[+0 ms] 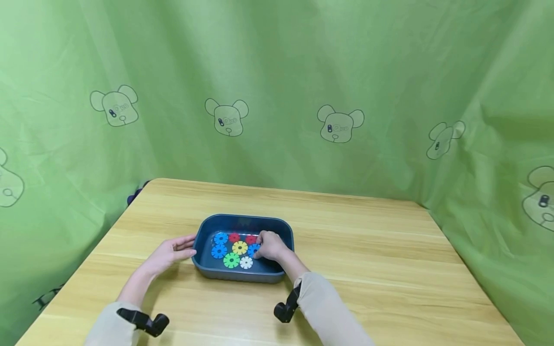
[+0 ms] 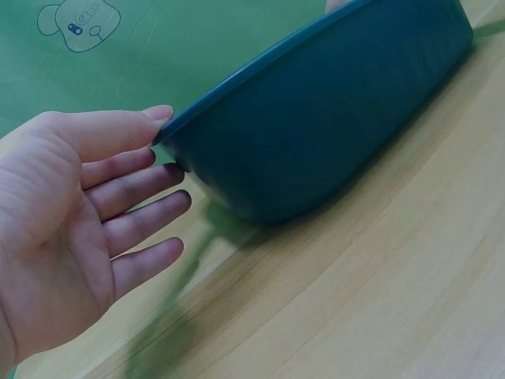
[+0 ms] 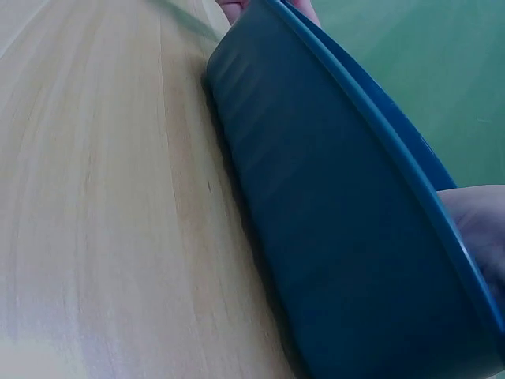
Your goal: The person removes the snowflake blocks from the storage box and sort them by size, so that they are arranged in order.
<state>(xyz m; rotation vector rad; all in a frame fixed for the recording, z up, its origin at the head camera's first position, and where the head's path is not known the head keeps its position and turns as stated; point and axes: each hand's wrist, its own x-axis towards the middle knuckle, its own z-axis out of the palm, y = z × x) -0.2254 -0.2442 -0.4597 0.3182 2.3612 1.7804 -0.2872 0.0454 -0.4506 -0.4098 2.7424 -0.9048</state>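
A dark blue plastic tub (image 1: 242, 277) stands on the table, with several flat, notched snowflake discs lying in it. Among them are a yellow disc (image 1: 240, 248), a green disc (image 1: 231, 260), a white disc (image 1: 246, 262) and blue ones at the left. My right hand (image 1: 272, 247) reaches over the near right rim, its thumb and curled fingers around a blue disc (image 1: 252, 249) beside a red disc (image 1: 250, 239). In the right wrist view the tub wall hides those fingers. My left hand (image 2: 87, 205) has its thumb at the tub's left rim and its straight fingers beside the outer wall.
The wooden table (image 1: 381, 269) extends well to the right of the tub. Behind and around it hangs a green curtain (image 1: 277, 57) printed with bear heads. Each sleeved wrist wears a black camera mount (image 1: 144, 322).
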